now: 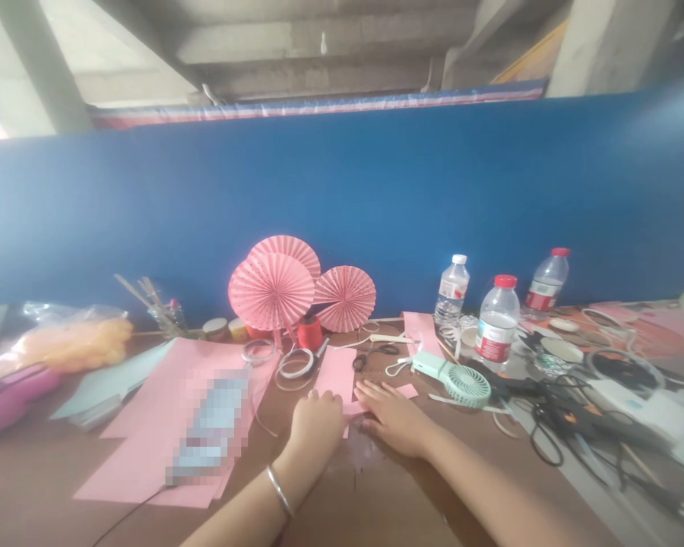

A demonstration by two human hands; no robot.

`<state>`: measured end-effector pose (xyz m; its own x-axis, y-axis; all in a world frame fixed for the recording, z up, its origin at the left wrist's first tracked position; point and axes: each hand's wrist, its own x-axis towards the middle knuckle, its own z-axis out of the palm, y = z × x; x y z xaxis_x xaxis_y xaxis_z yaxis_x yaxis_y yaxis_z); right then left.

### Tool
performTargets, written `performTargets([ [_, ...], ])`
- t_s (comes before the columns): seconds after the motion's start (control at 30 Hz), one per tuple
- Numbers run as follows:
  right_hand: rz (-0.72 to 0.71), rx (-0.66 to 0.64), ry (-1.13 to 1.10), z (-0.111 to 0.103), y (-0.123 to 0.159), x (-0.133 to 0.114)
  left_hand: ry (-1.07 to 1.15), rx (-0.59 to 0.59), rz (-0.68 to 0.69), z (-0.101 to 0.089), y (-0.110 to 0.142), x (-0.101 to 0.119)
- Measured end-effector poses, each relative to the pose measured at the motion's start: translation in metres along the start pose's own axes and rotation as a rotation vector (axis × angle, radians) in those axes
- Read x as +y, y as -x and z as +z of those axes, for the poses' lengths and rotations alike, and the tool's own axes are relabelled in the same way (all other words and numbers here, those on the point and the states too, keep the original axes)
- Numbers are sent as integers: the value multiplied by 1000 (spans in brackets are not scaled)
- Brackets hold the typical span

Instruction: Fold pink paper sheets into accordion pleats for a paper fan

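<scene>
A pink paper strip [336,366] lies lengthwise on the brown table in front of me. My left hand [319,418], wearing a silver bangle, is closed at its near end, fingers curled onto a folded bit of pink paper [353,409] between the hands. My right hand [392,416] rests flat beside it, fingers stretched forward across the paper. Another pink paper end [407,391] sticks out past the right fingers. Black scissors [376,354] lie just beyond. The left fingertips are partly hidden.
Pink pleated paper fans [272,292] stand by the blue partition [342,182]. Left are large pink sheets [142,448]; a tape roll [296,363] and red thread spool [309,333] sit ahead. Right are a mint handheld fan [467,386], a red-capped bottle [498,323] and black cables [552,425].
</scene>
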<state>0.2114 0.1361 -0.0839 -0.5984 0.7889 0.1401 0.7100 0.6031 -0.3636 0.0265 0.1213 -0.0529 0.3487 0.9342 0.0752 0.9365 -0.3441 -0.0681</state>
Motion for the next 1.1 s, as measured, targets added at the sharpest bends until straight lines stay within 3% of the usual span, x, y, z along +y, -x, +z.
performTargets([
  [0.2,65,246,22,-5,4,2,85,-7,85,2,-14,-19],
  [0.43,-12,305,343,-6,5,-8,110,-35,224,2,-9,-6],
  [0.6,-23,390,508,0,2,-18,73,-46,228,-3,-7,1],
  [1.1,42,236,503,3,4,-18,53,-112,247,1,-9,2],
])
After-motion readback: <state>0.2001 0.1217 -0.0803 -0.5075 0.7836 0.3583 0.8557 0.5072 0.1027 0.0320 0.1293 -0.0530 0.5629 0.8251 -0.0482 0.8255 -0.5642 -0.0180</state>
